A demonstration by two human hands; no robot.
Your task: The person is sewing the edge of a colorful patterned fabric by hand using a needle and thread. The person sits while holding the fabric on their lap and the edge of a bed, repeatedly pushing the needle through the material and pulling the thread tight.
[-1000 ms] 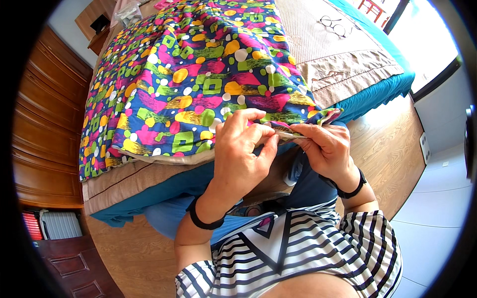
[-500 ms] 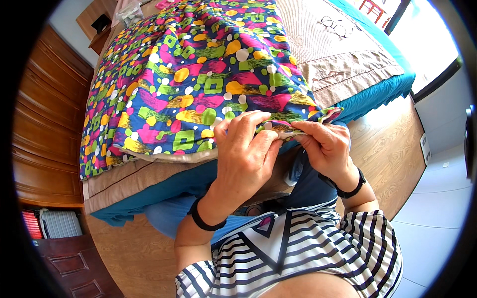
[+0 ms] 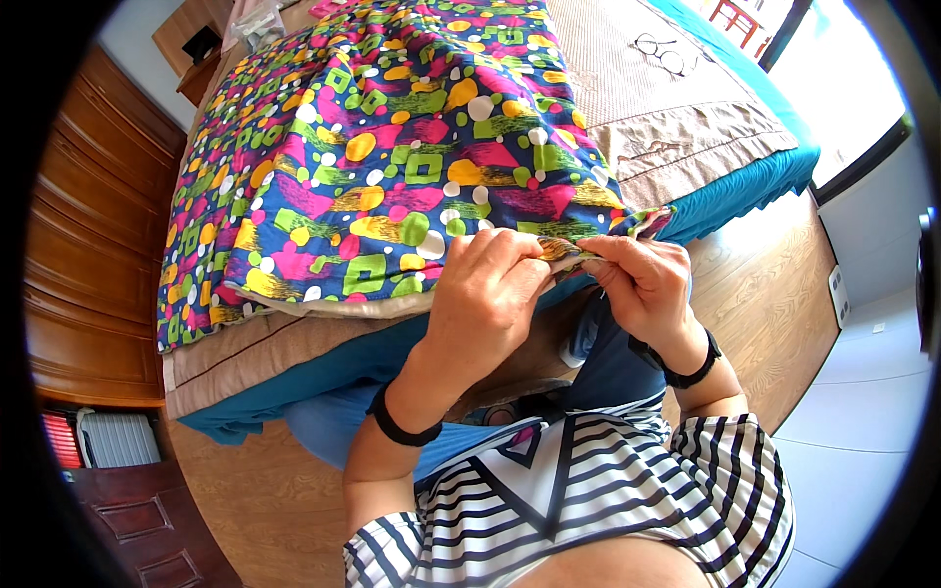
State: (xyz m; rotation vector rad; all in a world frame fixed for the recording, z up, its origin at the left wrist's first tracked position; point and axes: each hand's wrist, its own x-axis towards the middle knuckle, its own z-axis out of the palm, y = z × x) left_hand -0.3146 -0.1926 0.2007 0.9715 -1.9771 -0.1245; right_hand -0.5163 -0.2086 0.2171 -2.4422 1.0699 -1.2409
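Note:
A colourful patterned fabric cover (image 3: 392, 167), dark blue with pink, green, yellow and white shapes, lies spread over the bed. Its near right edge is gathered up between my two hands. My left hand (image 3: 490, 299) is closed on that edge, fingers bent over the cloth. Close beside it on the right, my right hand (image 3: 639, 284) pinches the same edge between thumb and fingers. A short strip of folded fabric shows between the hands. Whether anything small is held along with the cloth is hidden by the fingers. The cover's pale underside shows along its near edge.
The bed has a beige quilted mat (image 3: 686, 147) over a teal sheet (image 3: 755, 191). Round eyeglasses (image 3: 662, 54) lie on the mat. A clear plastic bag (image 3: 260, 27) sits at the far left. Wooden cabinets (image 3: 98, 235) stand on the left, and a white wall unit (image 3: 853, 392) on the right.
My left hand's fingers have curled in more tightly on the fabric edge, and the hand has shifted slightly. The right hand keeps its pinch in nearly the same place.

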